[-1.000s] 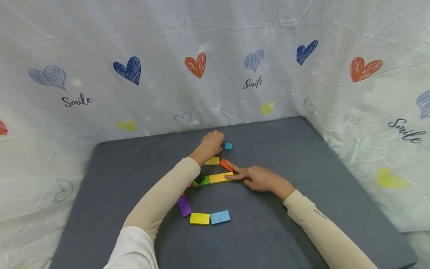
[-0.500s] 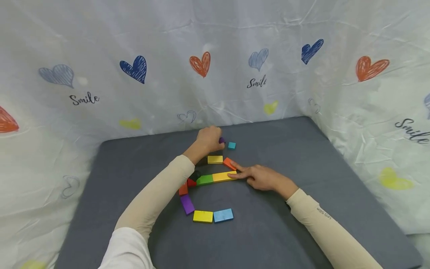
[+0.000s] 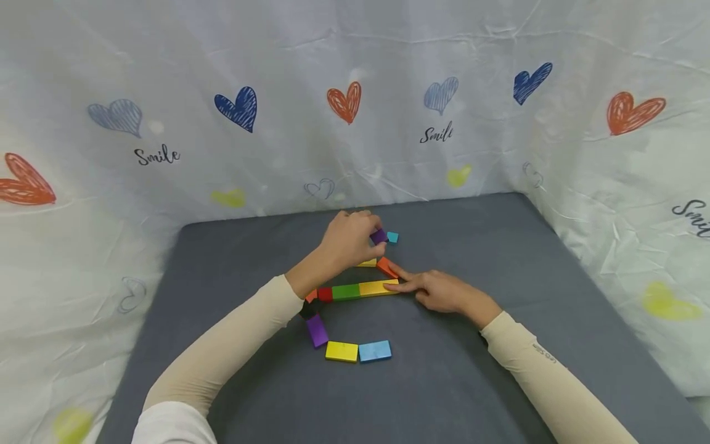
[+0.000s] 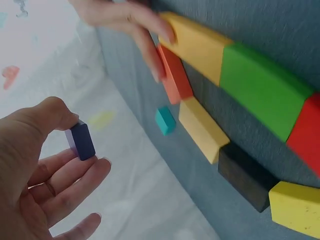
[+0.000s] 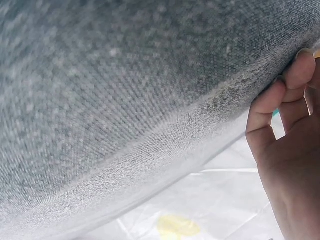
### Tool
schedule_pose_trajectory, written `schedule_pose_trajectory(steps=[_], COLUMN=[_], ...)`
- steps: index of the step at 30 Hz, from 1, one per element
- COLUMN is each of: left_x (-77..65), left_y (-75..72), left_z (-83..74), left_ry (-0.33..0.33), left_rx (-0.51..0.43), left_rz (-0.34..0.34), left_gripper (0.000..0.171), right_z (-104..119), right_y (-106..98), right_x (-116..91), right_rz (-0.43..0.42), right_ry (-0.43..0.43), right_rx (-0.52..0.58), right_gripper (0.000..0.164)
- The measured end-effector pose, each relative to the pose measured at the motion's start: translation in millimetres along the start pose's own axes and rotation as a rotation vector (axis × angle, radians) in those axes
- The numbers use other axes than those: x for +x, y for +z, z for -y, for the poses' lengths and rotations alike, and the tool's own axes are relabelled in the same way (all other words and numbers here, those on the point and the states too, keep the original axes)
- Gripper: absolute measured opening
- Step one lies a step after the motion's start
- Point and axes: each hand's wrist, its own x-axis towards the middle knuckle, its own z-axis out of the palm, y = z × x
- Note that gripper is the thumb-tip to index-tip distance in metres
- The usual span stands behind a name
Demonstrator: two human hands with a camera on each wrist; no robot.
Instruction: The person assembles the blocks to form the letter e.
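Note:
My left hand (image 3: 349, 239) pinches a small purple block (image 4: 82, 141) between thumb and fingertips, held up off the table. Close by lies a small teal block (image 3: 392, 237). Two spread fingers of my right hand (image 3: 445, 291) reach leftward: one touches an orange block (image 3: 386, 267), the other rests on a yellow-orange block (image 3: 373, 288). That block continues in a row with a green block (image 3: 346, 291) and a red block (image 3: 325, 294). In the left wrist view, a pale yellow block (image 4: 202, 127), a black block (image 4: 245, 175) and a yellow block (image 4: 298, 206) curve on from the orange one.
Nearer me, another purple block (image 3: 317, 331), a yellow block (image 3: 341, 351) and a light blue block (image 3: 375, 351) form a lower curve. The grey table (image 3: 444, 382) ends at a white heart-printed curtain (image 3: 288, 123). My left forearm covers part of the block outline.
My left hand has lifted the purple block away from beside the teal one and turned it, fingers now more spread. My right fingers stay on the same blocks. The head view has shifted slightly.

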Motion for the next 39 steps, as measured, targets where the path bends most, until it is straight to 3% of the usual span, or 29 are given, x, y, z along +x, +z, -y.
schedule_pose_trajectory(steps=[7,11,21,25,32,39], left_x=[-33.9,-52.2,-94.5,-103.3,-114.5,-119.0], left_y=[-7.5,-6.9,21.1,34.4,50.4,55.0], left_z=[-26.8,-44.5,-82.9,-93.0,-103.2,-106.1], left_ry=[0.086,0.112,0.129,0.111,0.106,0.090], left_rx=[-0.014,-0.033,-0.084,-0.108,-0.063,0.004], left_rz=[-0.061,-0.049,0.049,0.094,0.156,0.183], left_gripper=[0.028,0.030,0.038,0.036,0.039,0.041], right_z=[0,-1,0,2,5,7], right_y=[-1,-3,0,0,0,1], right_x=[-3,-4,-1,-1,-1,2], right_rz=[0.000,-0.024,-0.014,-0.004,0.010,0.001], right_ry=[-0.007,0.014,0.033,0.029,0.015,0.000], right_rx=[0.002,-0.018,0.035,0.022,0.008,0.002], right_gripper=[0.069,0.061,0.068,0.071,0.073,0.073])
